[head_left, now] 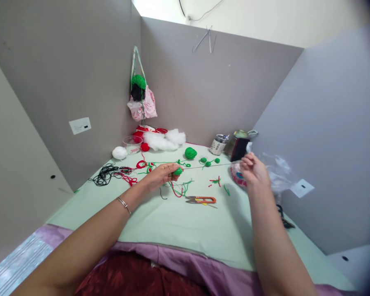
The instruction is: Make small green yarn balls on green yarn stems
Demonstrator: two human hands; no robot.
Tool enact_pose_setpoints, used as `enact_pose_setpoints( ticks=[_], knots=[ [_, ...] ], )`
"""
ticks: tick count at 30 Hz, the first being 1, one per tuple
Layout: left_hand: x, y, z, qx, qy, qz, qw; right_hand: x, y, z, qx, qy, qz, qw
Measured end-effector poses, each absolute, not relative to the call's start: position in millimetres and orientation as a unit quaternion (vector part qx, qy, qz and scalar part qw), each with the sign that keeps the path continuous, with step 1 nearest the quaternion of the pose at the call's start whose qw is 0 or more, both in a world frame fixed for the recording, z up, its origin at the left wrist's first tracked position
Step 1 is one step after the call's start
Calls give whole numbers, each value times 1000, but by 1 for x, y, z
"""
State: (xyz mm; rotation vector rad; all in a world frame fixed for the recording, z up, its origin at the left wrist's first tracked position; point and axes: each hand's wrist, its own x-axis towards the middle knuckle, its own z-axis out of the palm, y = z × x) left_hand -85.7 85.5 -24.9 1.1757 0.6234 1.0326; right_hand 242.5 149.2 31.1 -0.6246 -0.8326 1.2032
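My left hand (162, 176) pinches a small green crocheted piece (178, 171) above the middle of the table. From it a thin dark thread (209, 166) runs taut to my right hand (254, 170), raised at the right with its fingers closed on the thread's end. Whether a needle sits in those fingers is hidden. Red and green yarn tails (177, 189) hang below my left hand. Nearer to me lie orange-handled thread snips (202, 200). Small green balls (208, 163) and a larger green yarn ball (190, 153) rest beyond the thread.
Tangled black yarn (106, 174), a white ball (119, 153) and a clear tub (133, 146) are at the left. White stuffing (160, 140) lies at the back. A pen tin (218, 144), a phone (239, 149) and a plastic bag (279, 170) stand right. Grey partitions (216, 82) enclose the table.
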Motion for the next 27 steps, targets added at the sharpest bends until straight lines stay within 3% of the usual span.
enact_pose_setpoints(
  ticks=[4, 9, 15, 17, 19, 24, 27],
  knots=[
    [-82, 87, -31, 538, 278, 445, 660, 230, 152, 23, -342, -381, 528, 678],
    [-81, 87, -33, 538, 295, 457, 644, 142, 118, -1, -336, -556, 590, 478],
    [-82, 91, -35, 523, 305, 470, 642, 104, 94, -16, -329, -597, 649, 338],
    [-82, 90, -33, 511, 297, 473, 653, 116, 102, -11, -318, -580, 662, 352],
    [-82, 89, -30, 496, 284, 469, 673, 138, 117, -4, -325, -545, 647, 424],
    [-92, 93, -25, 426, 272, 497, 705, 216, 158, 4, -370, -478, 472, 642],
    [-101, 100, -25, 380, 267, 539, 703, 251, 169, 1, -368, -471, 428, 678]
  ],
)
